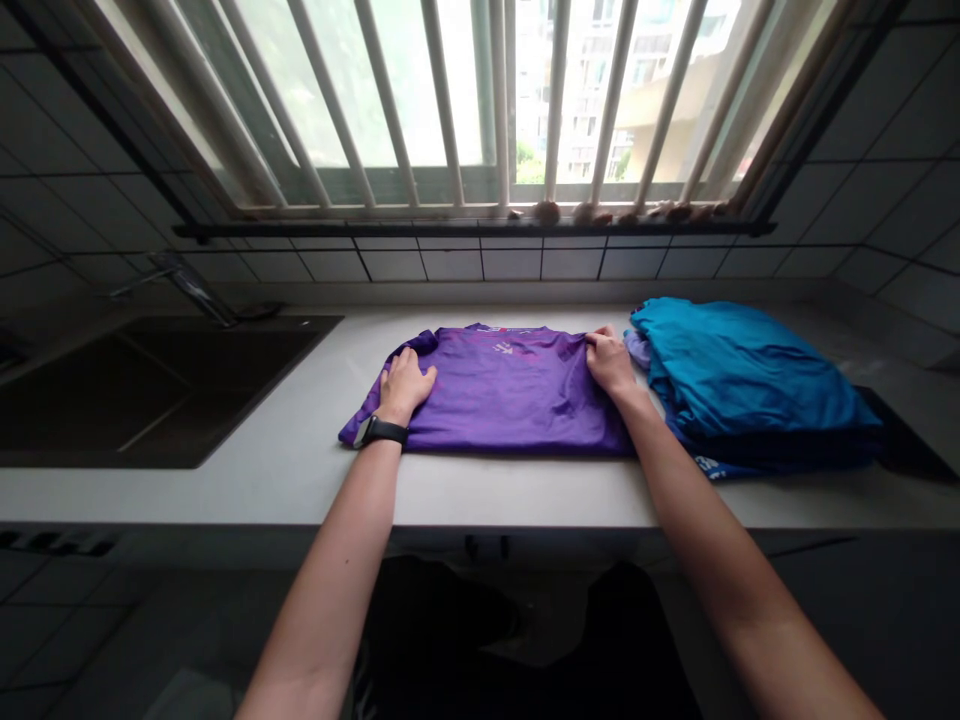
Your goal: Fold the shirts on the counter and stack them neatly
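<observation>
The shirt (502, 395) is made of thin cloth, smooth, with a soft shine where the light falls on it and small creases on its surface. The clothes (757, 370) in the pile are also of cloth; the top one looks smooth, slightly silky and wrinkled. The tabletop (517, 490) appears hard and smooth, with a dull sheen. The tap (196, 288) seems to be of shiny metal, while the sink (225, 400) has a dark, matt finish. The tiles (454, 265) look smooth and a little glossy. The watch strap (388, 432) is matt, perhaps rubber or plastic. The window bars (442, 100) look like smooth painted metal.
</observation>
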Action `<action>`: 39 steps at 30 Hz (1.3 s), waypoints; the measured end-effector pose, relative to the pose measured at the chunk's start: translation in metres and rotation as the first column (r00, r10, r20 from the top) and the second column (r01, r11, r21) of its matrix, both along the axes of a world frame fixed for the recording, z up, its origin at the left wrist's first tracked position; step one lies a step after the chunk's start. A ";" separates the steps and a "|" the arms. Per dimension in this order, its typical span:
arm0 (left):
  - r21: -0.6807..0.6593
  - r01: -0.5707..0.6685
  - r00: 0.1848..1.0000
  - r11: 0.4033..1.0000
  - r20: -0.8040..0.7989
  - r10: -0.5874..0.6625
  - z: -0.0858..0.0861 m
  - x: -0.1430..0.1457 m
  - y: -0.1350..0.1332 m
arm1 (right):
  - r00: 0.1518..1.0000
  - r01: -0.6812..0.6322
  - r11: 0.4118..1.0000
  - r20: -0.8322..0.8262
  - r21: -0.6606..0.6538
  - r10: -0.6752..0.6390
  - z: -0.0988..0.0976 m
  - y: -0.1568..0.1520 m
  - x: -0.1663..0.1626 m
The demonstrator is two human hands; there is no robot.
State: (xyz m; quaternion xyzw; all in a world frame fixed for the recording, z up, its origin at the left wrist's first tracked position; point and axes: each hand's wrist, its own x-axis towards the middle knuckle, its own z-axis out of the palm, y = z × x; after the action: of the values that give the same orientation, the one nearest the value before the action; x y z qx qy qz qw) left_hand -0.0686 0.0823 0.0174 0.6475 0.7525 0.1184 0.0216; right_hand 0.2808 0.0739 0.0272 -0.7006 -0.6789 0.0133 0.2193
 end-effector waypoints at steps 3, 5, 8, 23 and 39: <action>0.008 -0.032 0.999 0.999 0.027 0.032 0.002 0.000 -0.003 | 0.996 0.081 0.993 0.036 -0.084 -0.078 0.002 -0.005 0.000; 0.033 -0.023 0.999 0.999 0.036 0.022 0.004 0.000 -0.005 | 0.992 0.112 0.985 0.065 -0.129 -0.105 0.003 -0.008 0.000; 0.051 0.198 0.979 0.979 0.040 -0.200 0.005 -0.002 -0.006 | 0.991 -0.121 0.989 0.048 -0.083 0.125 0.004 -0.009 -0.002; -0.188 0.182 0.975 0.965 -0.096 -0.202 -0.003 0.005 -0.006 | 0.981 -0.045 0.917 0.155 -0.396 0.115 -0.011 -0.005 -0.010; 0.007 0.348 0.928 0.937 -0.143 -0.344 -0.002 0.086 -0.116 | 0.911 -0.312 0.899 0.173 -0.307 0.376 -0.016 -0.009 -0.014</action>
State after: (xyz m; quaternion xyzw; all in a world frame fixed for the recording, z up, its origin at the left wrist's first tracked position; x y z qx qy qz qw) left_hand 0.0175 -0.0336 0.0152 0.7769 0.6243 0.0791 -0.0211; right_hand 0.2664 0.0645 0.0115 -0.5889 -0.8048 0.0650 0.0354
